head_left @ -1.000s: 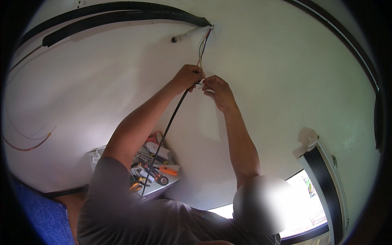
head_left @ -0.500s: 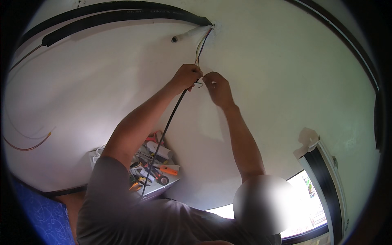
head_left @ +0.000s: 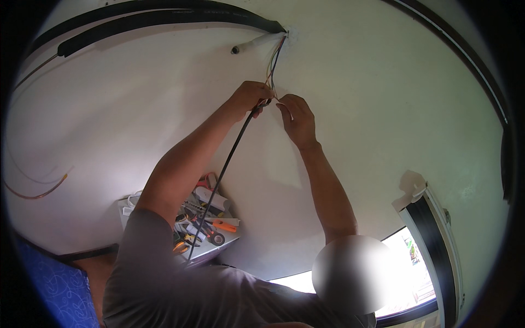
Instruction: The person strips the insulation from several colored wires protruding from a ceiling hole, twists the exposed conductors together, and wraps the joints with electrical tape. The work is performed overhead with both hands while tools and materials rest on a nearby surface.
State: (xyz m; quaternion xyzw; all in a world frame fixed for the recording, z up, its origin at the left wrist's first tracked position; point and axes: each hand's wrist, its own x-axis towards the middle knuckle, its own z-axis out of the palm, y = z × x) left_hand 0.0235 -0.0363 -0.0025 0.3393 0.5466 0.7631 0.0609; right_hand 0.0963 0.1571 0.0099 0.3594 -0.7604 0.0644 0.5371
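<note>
My left hand (head_left: 251,98) is closed around the top end of a black cable (head_left: 232,153), where thin wires meet it. Those thin coloured wires (head_left: 273,63) hang from a hole high in the wall and run down to my left fingers. Just to the right, my right hand (head_left: 299,120) is raised with thumb and forefinger pinched at what looks like a thin wire end (head_left: 278,100). The joint between cable and wires is partly hidden by my left fingers.
Thick black insulated pipes (head_left: 164,19) run left from the wall hole, above a short pale tube (head_left: 249,46). Below my left arm, a box top (head_left: 210,252) carries pliers, tape and an orange-handled tool (head_left: 224,226). Lower right is a bright window (head_left: 407,273); lower left, blue patterned fabric (head_left: 57,290).
My right hand has shifted slightly right and turned. My left hand has risen a little, and the hanging wires and black cable have moved slightly with it.
</note>
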